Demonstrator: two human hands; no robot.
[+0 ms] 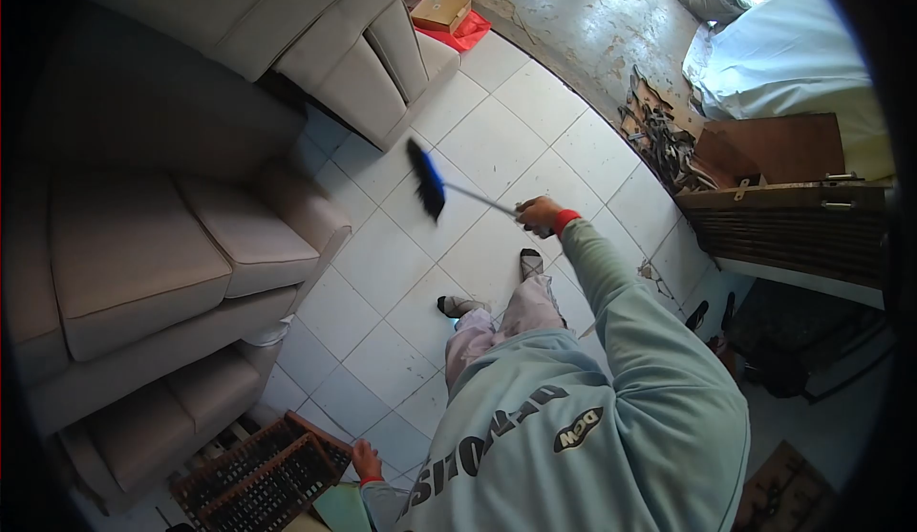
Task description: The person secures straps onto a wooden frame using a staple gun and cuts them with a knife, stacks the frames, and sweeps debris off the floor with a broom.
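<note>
My right hand, with a red cuff at the wrist, is closed around the grey handle of a broom. The broom's blue head with dark bristles is slightly blurred and sits over the white tiled floor, between the sofas and my feet. My left hand hangs low at my side, near a brown wooden rack-like piece. Its fingers look loosely apart and nothing shows in them, though they are small in view.
Beige sofas line the left, and another seat stands ahead. A cardboard box rests on red material beyond it. Debris lies along the floor edge at right, next to a wooden cabinet-like piece. A pale sheet hangs behind.
</note>
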